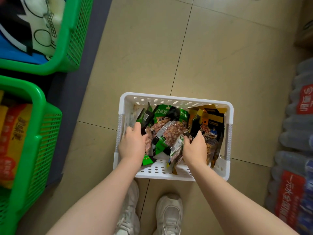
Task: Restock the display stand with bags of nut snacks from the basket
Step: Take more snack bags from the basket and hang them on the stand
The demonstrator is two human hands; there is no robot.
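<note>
A white perforated basket [176,100] sits on the tiled floor in front of my feet. Inside lie several green-and-clear bags of peanuts [166,128] and black-and-yellow nut bags [210,128] on the right side. My left hand [132,145] reaches into the basket's left part, its fingers closed around the left edge of the green bags. My right hand [194,148] grips the bags in the middle, between the green bags and the black-and-yellow ones. The green mesh bins of the display stand [50,133] are at the left.
The upper green bin [74,39] holds large printed packs; the lower one holds red-and-yellow snack bags [11,138]. Shrink-wrapped packs of water bottles [298,150] line the right side. My white sneakers [169,216] stand just behind the basket.
</note>
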